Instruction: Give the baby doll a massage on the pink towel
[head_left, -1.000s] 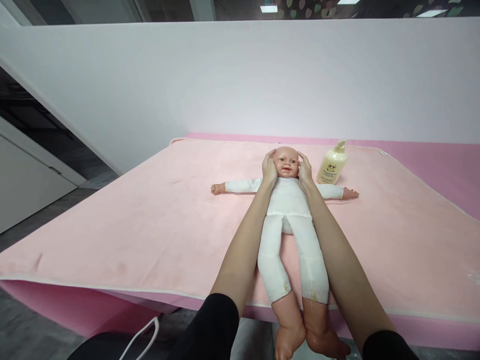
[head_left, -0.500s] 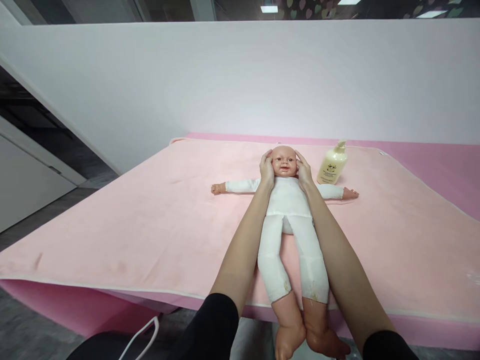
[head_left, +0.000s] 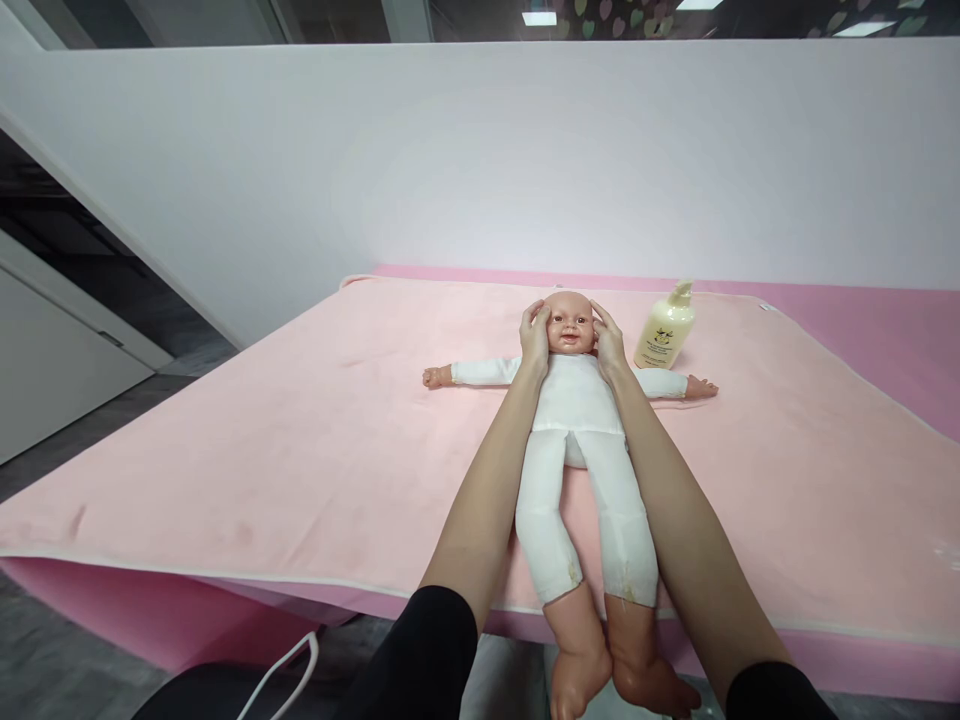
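Note:
A baby doll (head_left: pixel 576 395) with a white cloth body lies on its back, arms stretched out to both sides. Its bare vinyl head (head_left: pixel 570 320) is cupped between my two hands. My left hand (head_left: pixel 535 335) lies along the left side of the head, fingers bent around it near the temple. On the other side, my right hand (head_left: pixel 608 335) rests against the head with its fingertips by the temple and ear. Both palms face inward. The doll's legs point toward me, and its vinyl feet (head_left: pixel 581 665) hang past the near table edge.
A pale yellow pump bottle (head_left: pixel 665 328) stands just right of the doll's head, behind its outstretched arm. A light pink blanket (head_left: pixel 300 430) covers most of the pink table. Behind is a white wall (head_left: pixel 480 160). A white cable (head_left: pixel 289 675) loops below the near edge.
The doll's head has shifted very slightly to the right between my hands. My hands stay at its sides, and the bottle has not moved.

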